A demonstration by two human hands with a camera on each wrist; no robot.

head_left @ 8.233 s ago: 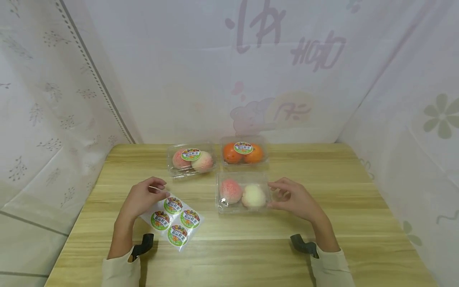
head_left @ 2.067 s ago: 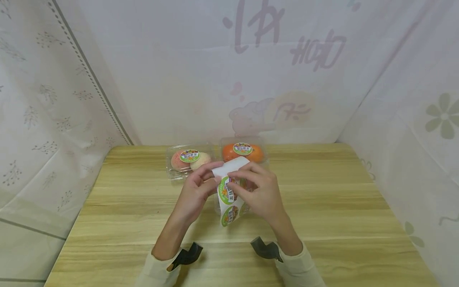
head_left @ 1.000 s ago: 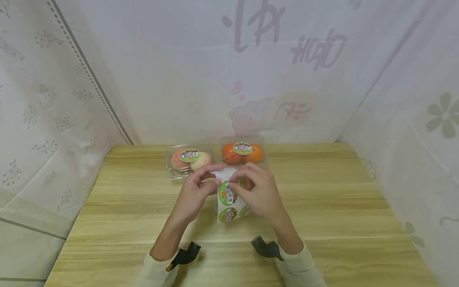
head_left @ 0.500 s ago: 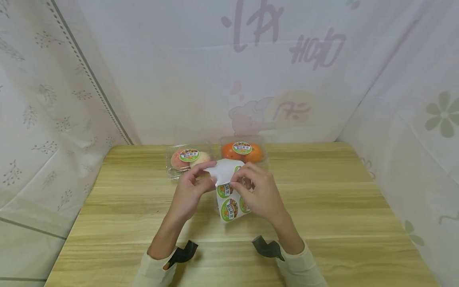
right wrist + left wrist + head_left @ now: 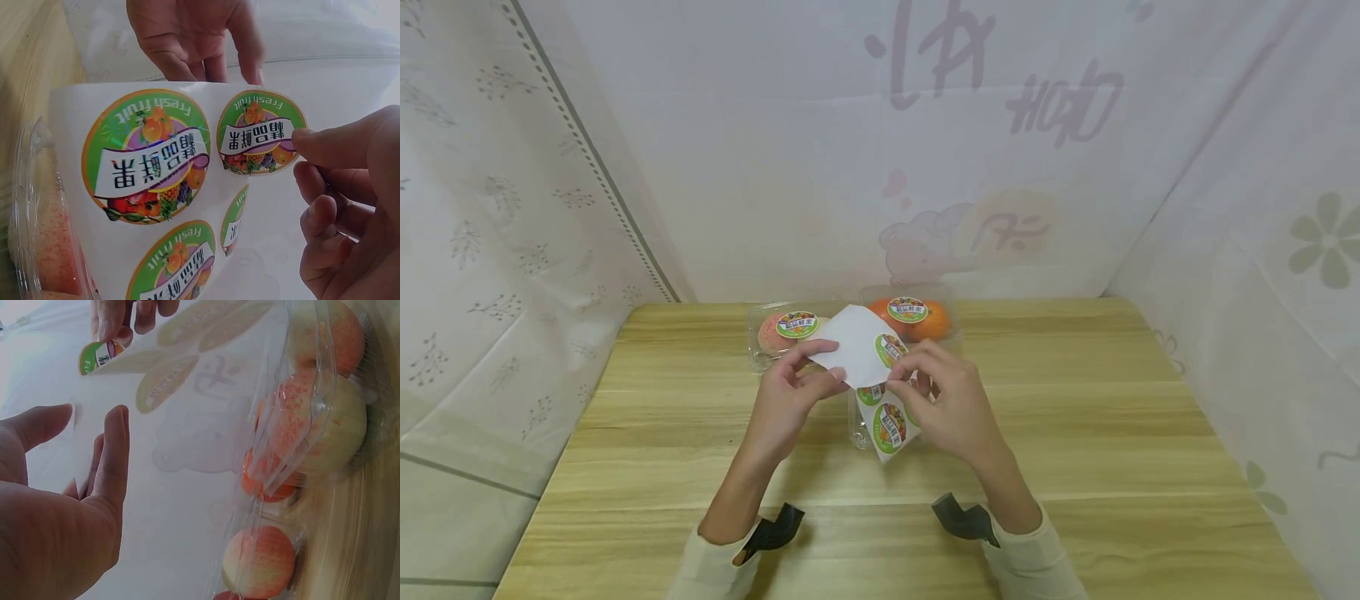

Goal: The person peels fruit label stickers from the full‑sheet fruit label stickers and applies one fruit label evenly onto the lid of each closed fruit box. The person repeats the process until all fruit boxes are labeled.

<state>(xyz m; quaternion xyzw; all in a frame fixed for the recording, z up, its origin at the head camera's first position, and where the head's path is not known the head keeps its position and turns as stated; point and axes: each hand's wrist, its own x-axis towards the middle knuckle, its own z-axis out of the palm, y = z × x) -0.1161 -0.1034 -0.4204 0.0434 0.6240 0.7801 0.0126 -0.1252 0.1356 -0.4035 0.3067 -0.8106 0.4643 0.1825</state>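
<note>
A sheet of round fruit stickers (image 5: 852, 342) is held up over the table, bent so that its white surface shows above and several printed stickers below. My left hand (image 5: 786, 404) pinches its left edge between thumb and fingers. My right hand (image 5: 955, 404) pinches the edge of one round sticker (image 5: 259, 134), which sticks out past the sheet's side and is partly lifted from it. In the left wrist view that sticker's green edge (image 5: 89, 360) shows at the right fingertips. Behind the sheet, a clear fruit box (image 5: 857, 425) is mostly hidden.
Farther back on the wooden table (image 5: 662, 433) stand two lidded clear boxes with a sticker on top: one with peaches (image 5: 772, 335), partly covered by the sheet, and one with orange fruit (image 5: 934, 321). A printed curtain (image 5: 760, 167) rises behind the table.
Earlier the sheet lay flat at the left; it is now held up between both hands. Over the last second its upper part has folded back, the left hand drifted left, and one sticker has lifted.
</note>
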